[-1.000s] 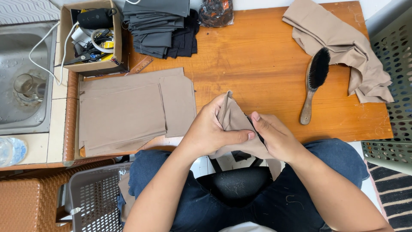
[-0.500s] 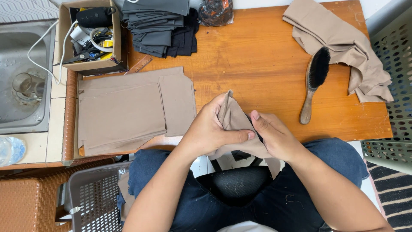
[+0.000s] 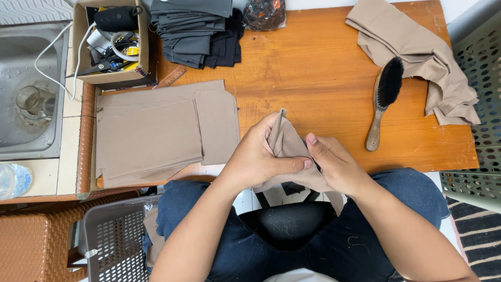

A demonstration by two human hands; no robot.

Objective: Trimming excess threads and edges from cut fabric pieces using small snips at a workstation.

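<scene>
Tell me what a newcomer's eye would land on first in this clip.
First, the two hands at the near edge of the wooden table: the left hand and right hand pinch a small tan fabric piece between them. To their left lies a flat stack of tan fabric panels; to the right, a dark-bristled brush rests beside a crumpled tan cloth.

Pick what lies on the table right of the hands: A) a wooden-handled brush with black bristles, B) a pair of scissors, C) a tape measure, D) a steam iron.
A: a wooden-handled brush with black bristles lies on the wooden table, beside the crumpled tan cloth.
</scene>
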